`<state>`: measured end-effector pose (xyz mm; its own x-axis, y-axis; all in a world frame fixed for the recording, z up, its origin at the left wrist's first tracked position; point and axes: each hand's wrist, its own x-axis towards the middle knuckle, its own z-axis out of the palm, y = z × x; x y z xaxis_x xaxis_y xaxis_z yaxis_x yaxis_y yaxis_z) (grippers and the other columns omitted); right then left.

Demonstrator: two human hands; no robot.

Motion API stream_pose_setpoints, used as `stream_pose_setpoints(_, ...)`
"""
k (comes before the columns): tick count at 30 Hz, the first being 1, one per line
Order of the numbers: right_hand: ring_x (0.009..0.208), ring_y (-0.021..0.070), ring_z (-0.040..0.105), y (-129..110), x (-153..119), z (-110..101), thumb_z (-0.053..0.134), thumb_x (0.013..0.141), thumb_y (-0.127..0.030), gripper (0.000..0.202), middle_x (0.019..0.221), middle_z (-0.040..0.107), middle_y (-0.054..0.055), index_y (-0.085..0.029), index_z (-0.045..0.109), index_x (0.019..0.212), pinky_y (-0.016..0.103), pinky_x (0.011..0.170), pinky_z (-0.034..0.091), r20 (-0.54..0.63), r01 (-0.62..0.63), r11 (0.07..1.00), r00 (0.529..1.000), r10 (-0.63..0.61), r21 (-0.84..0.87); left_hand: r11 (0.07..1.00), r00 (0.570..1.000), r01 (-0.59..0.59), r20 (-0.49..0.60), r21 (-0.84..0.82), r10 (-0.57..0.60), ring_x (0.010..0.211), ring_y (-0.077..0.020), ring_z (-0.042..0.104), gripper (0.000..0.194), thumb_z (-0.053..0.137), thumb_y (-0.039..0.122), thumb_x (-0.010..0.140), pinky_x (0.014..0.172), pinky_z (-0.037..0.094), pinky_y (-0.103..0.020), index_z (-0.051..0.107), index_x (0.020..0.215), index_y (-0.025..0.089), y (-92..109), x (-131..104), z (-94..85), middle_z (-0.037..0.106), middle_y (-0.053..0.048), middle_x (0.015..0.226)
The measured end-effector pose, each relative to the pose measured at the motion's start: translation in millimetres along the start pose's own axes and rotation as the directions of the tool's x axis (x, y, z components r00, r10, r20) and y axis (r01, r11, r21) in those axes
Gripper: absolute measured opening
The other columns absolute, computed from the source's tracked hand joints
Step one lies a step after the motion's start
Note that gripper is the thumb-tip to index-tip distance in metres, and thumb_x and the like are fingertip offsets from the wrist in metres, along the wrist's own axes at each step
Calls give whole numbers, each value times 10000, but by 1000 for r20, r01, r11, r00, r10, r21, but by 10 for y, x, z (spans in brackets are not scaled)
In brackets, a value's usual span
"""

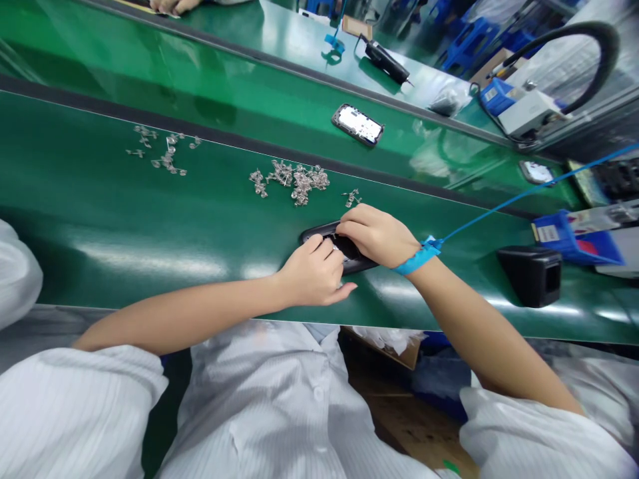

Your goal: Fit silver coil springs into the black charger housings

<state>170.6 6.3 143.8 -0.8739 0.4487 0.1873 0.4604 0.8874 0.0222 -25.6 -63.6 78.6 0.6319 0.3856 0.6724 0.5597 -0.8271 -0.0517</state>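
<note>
A dark phone housing [360, 265] lies on the green bench in front of me, partly covered by both hands. My left hand [315, 269] rests over its left part, fingers curled down into it and thumb sticking out to the right. My right hand [375, 233], with a blue wrist strap [420, 258], bends over the upper right part, fingertips pressed together at the inside. Whatever the fingertips pinch is hidden. Just beyond the hands lie a few small metal parts with coiled wire [352, 197] and a larger pile of the same parts [302, 181].
More coiled parts [170, 153] lie at the left. An open phone unit [358, 124] sits on the green strip beyond. A black block-shaped holder [530, 276] and a blue bin [574, 239] stand at the right. The strap's blue cord [519, 199] runs up right. Another person's hand [174, 5] shows at the top.
</note>
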Motion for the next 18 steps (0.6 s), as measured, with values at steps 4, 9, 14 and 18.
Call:
stream_pose_setpoints(4, 842, 211, 546, 15, -10, 63, 417, 1031, -141, 308, 968, 663, 103, -177, 711, 942, 344, 756, 519, -74, 35, 998, 996, -39, -48, 1000, 998, -22, -62, 15, 23, 907, -295, 629, 367, 537, 351, 968, 781, 417, -418, 719, 740, 130, -18, 12, 7, 656, -97, 770)
stream_pose_setpoints(9, 849, 221, 582, -15, -49, 62, 461, 1014, -142, 287, 970, 694, 105, -177, 738, 953, 366, 743, 536, -103, 24, 1000, 994, -25, -19, 1000, 999, 6, -43, 4, -6, 948, -327, 656, 457, 511, 431, 980, 786, 440, -430, 736, 746, 108, -6, 11, -9, 661, -114, 784)
stream_pose_setpoints(14, 844, 208, 641, -32, -129, 100, 518, 991, -125, 241, 930, 756, 70, -182, 751, 1009, 363, 774, 561, -254, 15, 998, 967, 2, 63, 999, 1000, 28, -11, -17, -29, 994, -348, 665, 466, 495, 448, 985, 802, 449, -445, 742, 778, 111, 26, -9, -6, 676, -119, 814)
stream_pose_setpoints(18, 860, 210, 671, -43, -105, 116, 512, 988, -131, 269, 895, 769, 58, -203, 771, 989, 369, 789, 577, -247, 35, 995, 969, -10, 97, 999, 999, 39, 13, -14, -39, 983, -342, 665, 469, 493, 455, 986, 826, 456, -449, 738, 790, 106, 10, -8, 12, 686, -125, 827)
